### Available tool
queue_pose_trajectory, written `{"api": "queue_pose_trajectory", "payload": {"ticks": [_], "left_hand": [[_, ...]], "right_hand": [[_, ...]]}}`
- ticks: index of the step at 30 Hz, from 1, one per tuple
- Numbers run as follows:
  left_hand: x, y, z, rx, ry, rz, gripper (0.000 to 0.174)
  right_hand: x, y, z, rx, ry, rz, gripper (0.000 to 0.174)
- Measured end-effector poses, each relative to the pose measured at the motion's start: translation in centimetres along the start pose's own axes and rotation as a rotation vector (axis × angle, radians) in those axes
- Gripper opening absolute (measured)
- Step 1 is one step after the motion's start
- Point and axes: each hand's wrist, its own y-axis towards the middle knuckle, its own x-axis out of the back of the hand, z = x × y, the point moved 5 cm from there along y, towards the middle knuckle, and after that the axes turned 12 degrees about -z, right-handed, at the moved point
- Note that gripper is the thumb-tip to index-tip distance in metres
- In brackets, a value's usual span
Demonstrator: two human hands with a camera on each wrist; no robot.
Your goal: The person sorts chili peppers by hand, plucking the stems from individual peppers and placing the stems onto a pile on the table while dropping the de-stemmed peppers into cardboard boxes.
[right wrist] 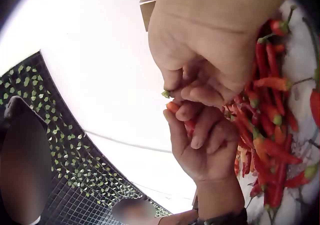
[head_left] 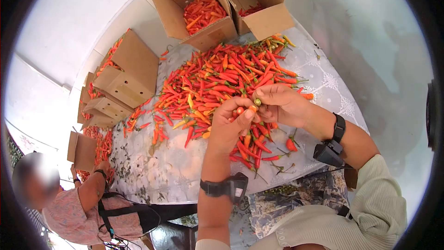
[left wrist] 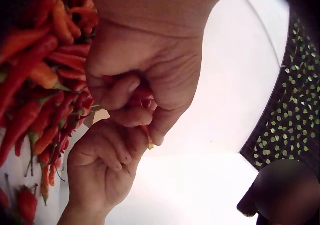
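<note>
Over the front of a chili pile (head_left: 217, 78), the two hands meet fingertip to fingertip. My left hand (head_left: 229, 122) curls round a few red and orange chilies (left wrist: 144, 94), whose ends poke out between thumb and fingers. One orange chili (right wrist: 172, 106) points up toward the other hand. Thumb and forefinger of my right hand (head_left: 284, 104) pinch a small green chili stem cap (right wrist: 165, 93), just beyond the orange chili's end. The right hand's other fingers are bent, and its palm is hidden in the head view.
Cardboard boxes (head_left: 268, 21) with red chilies stand at the table's back, and more boxes (head_left: 134, 65) along its left side. Bits of stem litter the patterned tablecloth (head_left: 175, 176). Another person (head_left: 83, 203) works at the left with hands near a chili box.
</note>
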Motion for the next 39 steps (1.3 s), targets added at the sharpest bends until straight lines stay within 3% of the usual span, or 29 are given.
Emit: {"api": "queue_pose_trajectory", "payload": {"ticks": [3, 6, 9, 12, 15, 18, 21, 22, 28, 31, 34, 37, 39], "left_hand": [[-0.3, 0.2, -0.2, -0.032, -0.088, 0.025, 0.023], [0.7, 0.4, -0.7, -0.048, -0.168, -0.023, 0.022], [1.7, 0.6, -1.6, -0.063, -0.343, -0.128, 0.022], [2.5, 0.8, -1.8, -0.086, -0.466, -0.184, 0.018], [3.0, 0.9, -1.4, -0.087, -0.511, -0.209, 0.013], [3.2, 0.9, -1.3, -0.097, -0.457, -0.204, 0.014], [3.1, 0.9, -1.3, -0.094, -0.402, -0.223, 0.014], [3.1, 1.0, -1.4, -0.089, -0.387, -0.233, 0.013], [3.2, 1.1, -1.1, -0.077, -0.393, -0.243, 0.010], [3.1, 0.9, -1.2, -0.046, -0.268, -0.332, 0.010], [2.1, 0.8, -1.1, -0.089, -0.148, -0.277, 0.010], [1.0, 0.6, -0.8, -0.133, -0.019, -0.319, 0.013], [0.7, 0.5, -0.6, -0.096, 0.043, -0.244, 0.016]], "right_hand": [[0.6, 0.1, 0.7, 0.048, -0.077, -0.080, 0.021], [2.4, 0.6, 2.9, 0.223, -0.058, -0.238, 0.017], [5.6, 0.4, 6.5, 0.515, 0.326, -0.469, 0.014], [7.7, -0.5, 7.0, 0.436, 0.590, -0.714, 0.015], [6.1, -0.3, 6.1, 0.536, -0.045, -0.699, 0.015], [1.2, -0.2, 4.9, 0.831, -0.939, -0.304, 0.020], [-1.1, -1.3, 3.2, 1.146, -1.468, -0.104, 0.028], [-1.1, -1.4, 2.7, 1.163, -1.572, -0.094, 0.028], [-1.2, -1.5, 3.4, 1.211, -1.471, -0.156, 0.018], [-0.8, -1.6, 4.3, 1.050, -1.113, -0.339, 0.014], [-0.3, -1.0, 3.4, 0.795, -0.545, -0.273, 0.013], [-0.3, -0.8, 2.7, 0.544, -0.469, -0.189, 0.019], [-0.2, -0.6, 2.1, 0.602, -0.477, -0.160, 0.018]]}}
